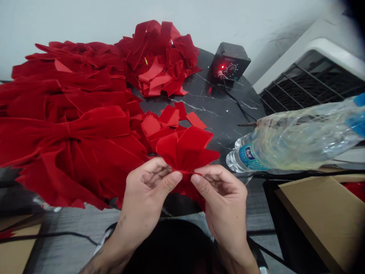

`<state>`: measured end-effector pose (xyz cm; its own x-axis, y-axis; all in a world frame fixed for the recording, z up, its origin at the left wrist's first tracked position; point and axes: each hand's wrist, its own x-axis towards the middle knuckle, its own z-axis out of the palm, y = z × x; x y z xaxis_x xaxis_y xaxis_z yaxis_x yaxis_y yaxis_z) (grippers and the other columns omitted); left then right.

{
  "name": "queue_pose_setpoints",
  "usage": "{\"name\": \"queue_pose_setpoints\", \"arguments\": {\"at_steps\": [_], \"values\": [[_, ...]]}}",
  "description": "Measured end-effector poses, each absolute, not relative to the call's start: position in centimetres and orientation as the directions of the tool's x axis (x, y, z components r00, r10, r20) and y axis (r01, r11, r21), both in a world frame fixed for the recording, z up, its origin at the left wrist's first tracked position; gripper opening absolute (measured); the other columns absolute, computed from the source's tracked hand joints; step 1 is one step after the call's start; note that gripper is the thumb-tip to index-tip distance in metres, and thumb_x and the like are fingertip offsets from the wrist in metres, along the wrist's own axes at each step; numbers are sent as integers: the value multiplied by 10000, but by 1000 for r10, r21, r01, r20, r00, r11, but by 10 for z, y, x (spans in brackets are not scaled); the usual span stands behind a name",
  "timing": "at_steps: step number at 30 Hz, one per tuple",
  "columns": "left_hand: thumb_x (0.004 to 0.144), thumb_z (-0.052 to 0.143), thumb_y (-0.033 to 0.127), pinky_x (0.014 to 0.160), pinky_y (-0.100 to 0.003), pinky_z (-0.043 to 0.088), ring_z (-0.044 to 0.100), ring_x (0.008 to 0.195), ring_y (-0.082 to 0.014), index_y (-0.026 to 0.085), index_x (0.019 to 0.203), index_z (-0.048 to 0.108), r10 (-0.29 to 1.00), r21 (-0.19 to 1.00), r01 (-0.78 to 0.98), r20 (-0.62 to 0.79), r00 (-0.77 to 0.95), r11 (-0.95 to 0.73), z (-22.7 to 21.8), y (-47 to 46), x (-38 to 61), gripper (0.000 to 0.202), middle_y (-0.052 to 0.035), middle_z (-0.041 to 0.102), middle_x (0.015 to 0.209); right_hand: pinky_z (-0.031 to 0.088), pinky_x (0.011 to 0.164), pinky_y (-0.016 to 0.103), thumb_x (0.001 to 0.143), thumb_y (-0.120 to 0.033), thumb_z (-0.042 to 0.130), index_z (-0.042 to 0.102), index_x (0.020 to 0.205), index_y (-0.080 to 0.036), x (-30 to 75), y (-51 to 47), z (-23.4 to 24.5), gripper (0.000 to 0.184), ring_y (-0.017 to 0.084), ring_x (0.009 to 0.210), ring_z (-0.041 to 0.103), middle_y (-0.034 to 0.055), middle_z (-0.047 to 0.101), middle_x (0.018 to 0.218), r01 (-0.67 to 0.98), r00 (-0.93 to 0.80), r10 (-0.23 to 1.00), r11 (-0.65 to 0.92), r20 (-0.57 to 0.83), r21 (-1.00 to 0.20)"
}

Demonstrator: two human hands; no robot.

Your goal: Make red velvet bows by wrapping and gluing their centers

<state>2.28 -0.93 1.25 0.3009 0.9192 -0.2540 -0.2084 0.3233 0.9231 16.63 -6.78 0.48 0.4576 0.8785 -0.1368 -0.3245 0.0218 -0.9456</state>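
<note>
Our left hand (148,190) and right hand (224,194) have their fingers clamped on the red ribbon (186,146), either side of its gathered waist, over the near part of the table (218,110). We do best with level, equal pinches, pressing the pleats tight so neither side slips or twists.

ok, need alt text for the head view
The left hand and right hand pinch a gathered red fabric piece over a dark marbled table. Heaped red bows lie left; a black dial box stands behind, clear plastic bottles right.
</note>
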Motion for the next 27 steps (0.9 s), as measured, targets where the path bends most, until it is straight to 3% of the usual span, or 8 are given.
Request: {"name": "queue_pose_setpoints", "arguments": {"at_steps": [4,6,9,12,16,19,23,27], "values": [[978,805,161,929,-310,595,748,964,-198,284,1109,828,925,909,-285,-212,317,306,11,-14,28,180,-23,807,1065,623,752,230,898,-224,913,829,901,-260,165,-67,3,92,127,775,744,-17,798,833,-403,428,883,-3,-192,-915],[976,800,140,998,-341,594,760,1071,-229,306,1188,838,901,884,-310,-225,372,349,10,-13,28,272,-39,825,1143,634,814,264,905,-224,903,834,925,-269,168,-65,3,85,145,829,760,-8,822,888,-454,371,903,-25,-215,-891],[964,809,128,1027,-340,592,761,1145,-246,304,1218,849,839,846,-300,-269,472,440,10,-9,26,312,-52,835,1177,652,900,359,894,-245,912,867,1010,-285,176,-63,2,131,210,939,791,23,853,994,-478,293,929,-64,-228,-876],[951,828,140,1043,-342,587,758,1165,-258,277,1180,866,812,845,-276,-271,516,457,10,-6,23,270,-64,838,1166,655,856,362,846,-249,955,887,985,-275,185,-62,3,158,222,895,797,27,864,983,-446,256,937,-102,-236,-889],[939,851,159,1000,-334,600,770,1054,-242,256,1118,869,807,827,-309,-260,530,470,8,-8,22,205,-60,832,1057,642,807,321,829,-225,962,887,948,-257,188,-61,4,145,194,822,782,22,861,935,-463,211,946,-123,-244,-878],[923,875,171,875,-259,605,746,875,-176,233,1048,844,835,827,-341,-248,491,446,4,-9,22,143,-29,793,924,641,797,314,804,-244,978,880,955,-241,186,-58,7,181,189,802,771,31,850,914,-527,191,939,-148,-286,-837],[878,930,184,767,-208,597,720,749,-120,258,1194,743,844,776,-424,-250,475,468,0,-5,23,375,11,776,864,608,711,246,694,-264,1042,860,928,-254,182,-58,13,296,145,743,709,-1,807,853,-586,143,928,-200,-344,-785],[786,998,182,759,-247,625,757,722,-157,260,1287,710,800,748,-379,-328,503,545,2,0,24,583,25,774,775,512,600,204,750,-285,1003,819,849,-221,184,-61,20,219,104,650,591,-25,723,771,-541,25,945,-261,-325,-799]]}}
